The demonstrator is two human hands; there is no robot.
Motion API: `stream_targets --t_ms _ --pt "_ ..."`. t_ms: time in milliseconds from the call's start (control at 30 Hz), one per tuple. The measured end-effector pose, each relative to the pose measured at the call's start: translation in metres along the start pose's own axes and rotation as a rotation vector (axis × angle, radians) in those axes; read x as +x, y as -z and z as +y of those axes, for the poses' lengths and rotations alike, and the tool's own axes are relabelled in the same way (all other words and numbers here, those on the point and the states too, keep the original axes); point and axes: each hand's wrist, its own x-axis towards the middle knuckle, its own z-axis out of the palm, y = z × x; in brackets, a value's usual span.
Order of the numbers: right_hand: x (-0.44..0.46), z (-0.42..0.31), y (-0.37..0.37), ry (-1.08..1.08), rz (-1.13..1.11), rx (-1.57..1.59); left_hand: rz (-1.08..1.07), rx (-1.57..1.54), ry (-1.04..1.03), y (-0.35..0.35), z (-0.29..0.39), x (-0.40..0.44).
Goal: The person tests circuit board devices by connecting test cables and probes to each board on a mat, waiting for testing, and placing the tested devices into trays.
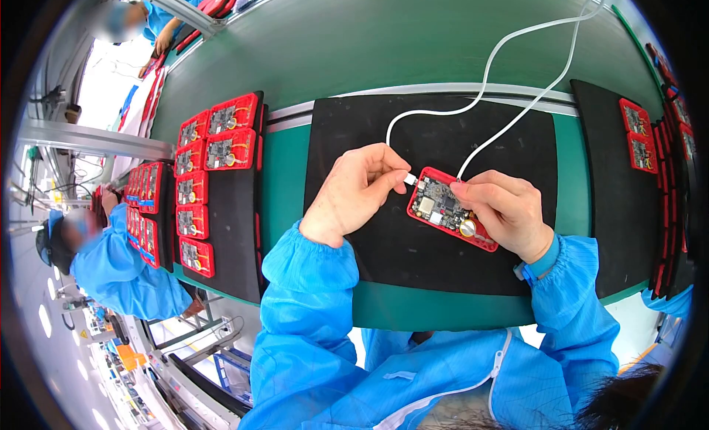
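Observation:
A green circuit board in a red tray [453, 210] lies tilted on the black mat in front of me, with a round coin-like cell [467, 227] near its lower right end. My left hand [362, 182] pinches the white plug of a cable [410, 179] at the tray's upper left corner. Whether the plug sits in a socket, I cannot tell. My right hand [506, 208] is closed at the tray's upper right edge, its fingertips on the end of another white cable run [473, 151]. The fingers hide that cable's tip.
Black mat [436, 271] covers the green bench. To the left, several red trays with boards [193, 186] stand on a dark panel [233, 245]; more trays [639, 138] lie at right. A metal rail [295, 114] crosses behind. Co-workers in blue [122, 264] are at left.

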Motion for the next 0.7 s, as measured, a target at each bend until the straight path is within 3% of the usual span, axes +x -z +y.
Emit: stream_targets --t_ms 100,167,300,433,700 --pt "-0.001 -0.001 0.001 -0.014 -0.007 0.01 0.08 0.094 -0.114 -0.006 -0.008 0.001" --pt "0.0 -0.001 0.001 -0.017 -0.011 0.02 0.133 0.352 -0.061 -0.011 0.005 -0.008" --pt "0.0 0.0 0.0 -0.007 0.009 0.036 0.257 0.429 -0.259 -0.024 -0.006 -0.013" --pt "-0.001 0.002 -0.002 0.016 0.03 0.045 0.234 0.562 -0.257 -0.029 0.005 -0.02" --pt "-0.002 -0.001 0.0 0.0 0.014 0.04 0.455 0.64 -0.243 -0.052 0.002 -0.019"
